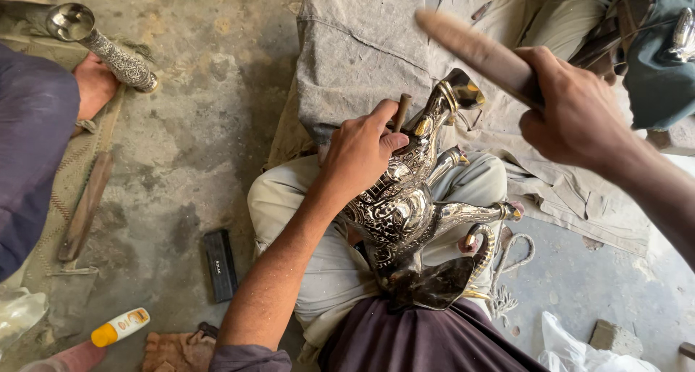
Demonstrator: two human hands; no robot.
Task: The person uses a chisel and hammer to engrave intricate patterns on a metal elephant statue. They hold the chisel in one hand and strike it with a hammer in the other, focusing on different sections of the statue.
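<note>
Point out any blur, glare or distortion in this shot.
Head view: the wooden stick in the right hand is motion-blurred; bright glare spots sit on the metal horse steadied by the left hand; the wide lens bends the edges; daylight is soft, shadows faint.

Beige trousers, seemingly dark purple shirt

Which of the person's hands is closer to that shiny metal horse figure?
Left. The left hand rests on the metal horse, pinching a small punch. The right hand is raised above it, gripping a wooden stick.
</note>
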